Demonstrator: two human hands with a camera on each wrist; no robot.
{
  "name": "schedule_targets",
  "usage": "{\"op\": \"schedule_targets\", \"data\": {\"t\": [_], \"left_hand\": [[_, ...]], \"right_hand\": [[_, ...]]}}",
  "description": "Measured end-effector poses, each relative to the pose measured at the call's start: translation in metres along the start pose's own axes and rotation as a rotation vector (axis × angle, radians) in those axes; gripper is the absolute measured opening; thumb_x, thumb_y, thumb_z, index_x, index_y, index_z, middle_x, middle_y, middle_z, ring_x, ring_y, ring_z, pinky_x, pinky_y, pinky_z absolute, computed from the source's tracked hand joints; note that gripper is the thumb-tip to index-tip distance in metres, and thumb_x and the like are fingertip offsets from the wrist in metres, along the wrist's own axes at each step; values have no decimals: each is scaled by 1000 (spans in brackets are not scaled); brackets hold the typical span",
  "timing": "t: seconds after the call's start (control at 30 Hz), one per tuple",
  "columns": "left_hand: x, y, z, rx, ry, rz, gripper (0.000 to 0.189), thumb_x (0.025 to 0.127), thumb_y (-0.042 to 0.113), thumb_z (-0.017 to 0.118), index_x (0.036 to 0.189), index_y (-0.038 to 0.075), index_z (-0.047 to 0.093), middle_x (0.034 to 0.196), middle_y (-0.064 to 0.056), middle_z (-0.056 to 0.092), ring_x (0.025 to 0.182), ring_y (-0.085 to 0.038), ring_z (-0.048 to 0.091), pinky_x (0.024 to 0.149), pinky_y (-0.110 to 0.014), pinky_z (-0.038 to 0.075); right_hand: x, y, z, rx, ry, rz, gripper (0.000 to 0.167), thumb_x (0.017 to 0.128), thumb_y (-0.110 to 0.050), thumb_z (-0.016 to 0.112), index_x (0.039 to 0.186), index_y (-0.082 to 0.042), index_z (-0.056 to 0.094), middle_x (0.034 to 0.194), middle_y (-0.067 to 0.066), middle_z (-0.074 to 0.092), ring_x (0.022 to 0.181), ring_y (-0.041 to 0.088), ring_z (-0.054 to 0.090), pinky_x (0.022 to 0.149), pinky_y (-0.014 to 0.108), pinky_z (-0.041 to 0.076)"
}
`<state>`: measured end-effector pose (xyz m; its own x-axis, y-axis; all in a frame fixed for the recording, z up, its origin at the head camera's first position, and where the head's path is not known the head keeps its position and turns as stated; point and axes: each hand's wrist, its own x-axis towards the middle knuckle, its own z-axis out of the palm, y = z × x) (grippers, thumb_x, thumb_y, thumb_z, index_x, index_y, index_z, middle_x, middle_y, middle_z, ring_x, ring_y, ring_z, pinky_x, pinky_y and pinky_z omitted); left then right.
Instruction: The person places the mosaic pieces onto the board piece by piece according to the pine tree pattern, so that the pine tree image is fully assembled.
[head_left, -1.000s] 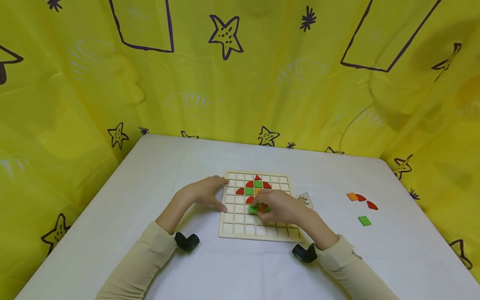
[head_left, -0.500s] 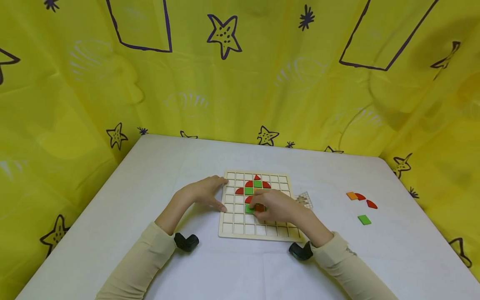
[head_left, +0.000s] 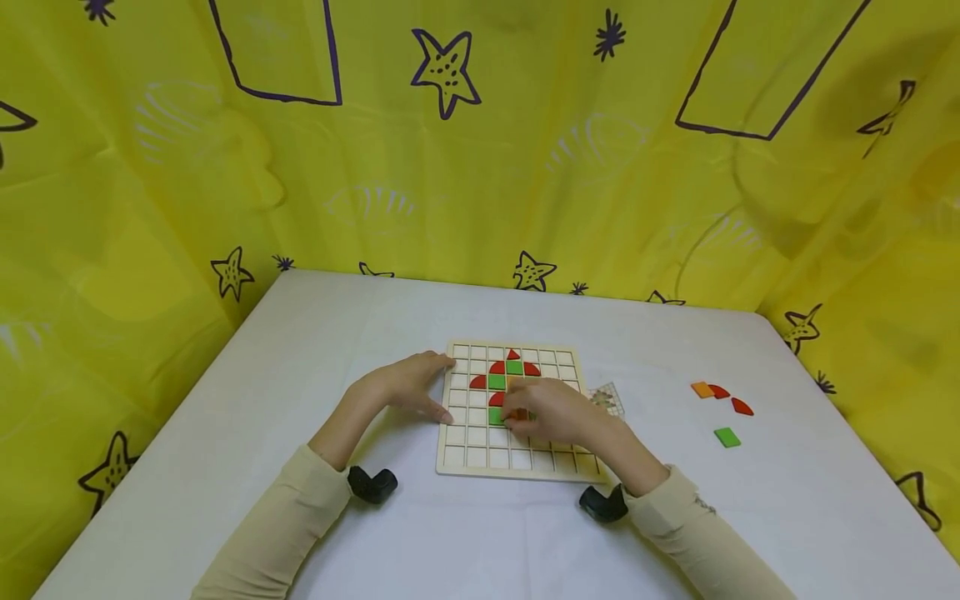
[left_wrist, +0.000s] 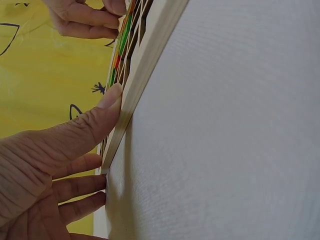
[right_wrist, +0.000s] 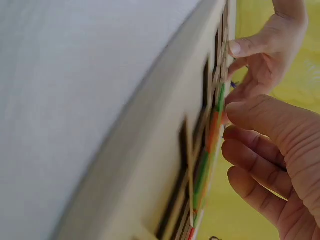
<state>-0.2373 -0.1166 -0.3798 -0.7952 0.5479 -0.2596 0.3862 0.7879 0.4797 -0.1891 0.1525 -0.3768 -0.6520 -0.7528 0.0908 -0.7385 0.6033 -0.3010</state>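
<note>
A wooden grid board (head_left: 465, 457) lies on the table. Thumb and fingertips of my left hand (head_left: 408, 385) rest on its left edge. My right hand (head_left: 551, 410) is over the middle of the board, its fingertips touching down beside a green square (head_left: 496, 416) that lies in a cell. No piece shows between the right thumb and fingers in the right wrist view. Farther up the board sit a red triangle (head_left: 512, 355), a green square (head_left: 513, 367) and several red quarter-circle pieces (head_left: 478, 382). The right hand hides some pieces beneath it.
A small printed card (head_left: 608, 398) with a grid pattern lies by the board's right edge. Farther right on the white table are an orange square (head_left: 702, 389), two red quarter-circles (head_left: 742, 407) and a green square (head_left: 727, 437). A yellow curtain (head_left: 450, 175) encloses the table.
The green square that the right fingers held at first now lies in its cell, and those fingers have come off it to the right. The left hand stays at the board's edge.
</note>
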Motion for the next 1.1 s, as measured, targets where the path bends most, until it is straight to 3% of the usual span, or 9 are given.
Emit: {"op": "schedule_targets", "data": {"t": [0.23, 0.6, 1.1], "left_hand": [[-1, 0, 0, 2, 8, 9, 96, 80, 38, 89, 155, 3, 39, 158, -20, 41, 148, -36, 36, 123, -50, 30], [-1, -1, 1, 11, 3, 11, 95, 81, 38, 88, 155, 3, 39, 157, -20, 42, 147, -36, 37, 122, -50, 31], [-2, -1, 0, 5, 5, 9, 95, 81, 38, 88, 154, 3, 40, 157, -19, 43, 147, -36, 38, 122, -51, 32]], "right_hand": [[-18, 13, -16, 5, 77, 15, 8, 89, -7, 78, 95, -12, 77, 94, -5, 69, 79, 11, 62, 70, 26, 57], [-60, 39, -38, 26, 136, 190, 9, 90, -8, 77, 99, -11, 78, 92, -9, 67, 80, 8, 60, 64, 24, 55], [-112, 69, -44, -44, 330, 163, 18, 82, 3, 80, 95, -9, 75, 89, -7, 69, 75, 4, 60, 61, 29, 55]]}}
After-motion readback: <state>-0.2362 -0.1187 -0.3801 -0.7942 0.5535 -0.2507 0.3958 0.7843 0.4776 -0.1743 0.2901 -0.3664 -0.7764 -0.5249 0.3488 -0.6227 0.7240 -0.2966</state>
